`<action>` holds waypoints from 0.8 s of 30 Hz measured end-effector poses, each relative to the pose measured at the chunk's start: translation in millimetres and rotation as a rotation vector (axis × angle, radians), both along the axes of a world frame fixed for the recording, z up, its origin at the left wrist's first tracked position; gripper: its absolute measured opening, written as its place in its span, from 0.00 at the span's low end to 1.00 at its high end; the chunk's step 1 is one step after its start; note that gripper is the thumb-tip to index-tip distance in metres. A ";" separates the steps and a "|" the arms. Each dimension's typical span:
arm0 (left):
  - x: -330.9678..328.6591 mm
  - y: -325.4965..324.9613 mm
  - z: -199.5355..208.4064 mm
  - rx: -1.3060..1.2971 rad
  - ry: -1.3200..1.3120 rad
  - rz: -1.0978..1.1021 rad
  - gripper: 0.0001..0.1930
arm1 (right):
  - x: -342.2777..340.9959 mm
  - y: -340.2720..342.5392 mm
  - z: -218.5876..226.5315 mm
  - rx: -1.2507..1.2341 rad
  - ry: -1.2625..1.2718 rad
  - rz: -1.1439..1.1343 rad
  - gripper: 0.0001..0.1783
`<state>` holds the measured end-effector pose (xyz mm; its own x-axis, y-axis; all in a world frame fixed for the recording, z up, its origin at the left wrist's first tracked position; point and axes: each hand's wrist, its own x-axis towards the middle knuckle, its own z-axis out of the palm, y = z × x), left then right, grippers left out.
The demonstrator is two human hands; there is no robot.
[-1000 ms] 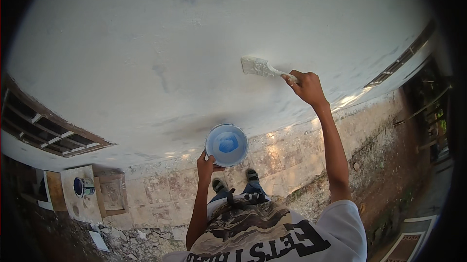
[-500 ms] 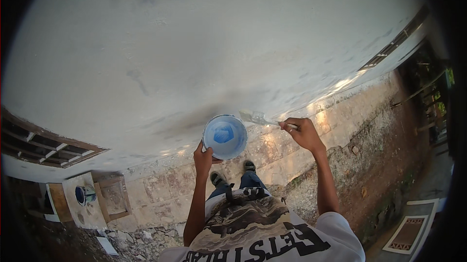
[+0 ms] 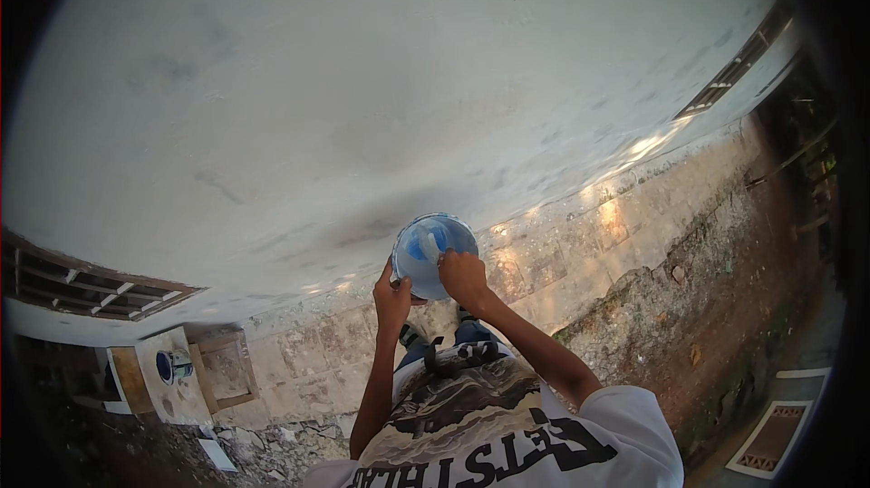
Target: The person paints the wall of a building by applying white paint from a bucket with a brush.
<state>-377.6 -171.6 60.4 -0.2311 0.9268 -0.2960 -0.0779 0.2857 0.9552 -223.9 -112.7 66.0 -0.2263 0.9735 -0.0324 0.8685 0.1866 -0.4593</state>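
Note:
A round paint bucket (image 3: 419, 281) with pale walls and a little white-blue paint at its bottom hangs in front of me. My left hand (image 3: 391, 294) is closed on its near left rim. Over the bucket's right side, my right hand (image 3: 463, 275) grips a paintbrush (image 3: 430, 243), whose head reaches down inside toward the paint. My fingers cover most of the brush's handle. A white wall (image 3: 272, 107) with grey smudges rises just beyond the bucket.
Barred windows (image 3: 91, 284) break the wall at left and far right. At lower left, a second paint can (image 3: 174, 367) stands on a wooden piece of furniture (image 3: 222, 366). Worn paving (image 3: 335, 352) runs along the wall's foot, with rubble and bare soil beside it.
My right hand has swung left from beside the wall, bringing the brush into the bucket. The bucket, still in my left hand, sits slightly further right in view.

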 end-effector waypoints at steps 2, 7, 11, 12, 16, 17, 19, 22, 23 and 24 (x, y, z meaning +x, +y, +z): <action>15.5 5.3 4.8 0.016 0.005 0.001 0.32 | 7.3 5.7 -5.4 -0.014 0.027 0.006 0.16; 48.4 15.2 5.2 0.048 0.048 -0.026 0.32 | 21.6 11.3 -1.3 -0.076 0.079 0.062 0.15; 76.5 23.8 5.1 0.018 0.053 -0.029 0.32 | 46.5 25.9 -13.0 -0.085 0.166 0.049 0.16; 81.5 25.4 3.6 0.042 0.061 -0.022 0.32 | 53.8 30.4 -16.7 -0.084 0.217 0.024 0.16; 93.4 33.5 -1.2 0.062 0.043 0.010 0.32 | 93.9 47.1 -22.0 -0.120 0.397 0.100 0.18; 96.3 35.6 1.8 0.034 0.041 0.013 0.32 | 103.4 48.6 -20.0 -0.156 0.451 0.093 0.19; 102.7 37.7 5.9 0.008 0.039 0.026 0.32 | 122.3 50.9 -14.6 -0.193 0.506 0.095 0.20; 106.1 42.2 7.8 0.033 0.013 0.071 0.32 | 142.5 53.0 2.3 -0.292 0.612 0.086 0.22; 106.1 44.1 7.9 0.028 -0.041 0.074 0.32 | 148.0 53.8 8.4 -0.361 0.664 0.061 0.22; 106.1 44.7 9.2 0.023 -0.094 0.080 0.32 | 150.6 53.5 15.0 -0.431 0.715 0.039 0.23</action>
<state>-271.5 -126.8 69.6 -0.2767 0.9134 -0.2986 -0.1886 0.2531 0.9489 -73.2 -59.2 81.0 -0.3674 0.8998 -0.2354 0.3367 -0.1073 -0.9355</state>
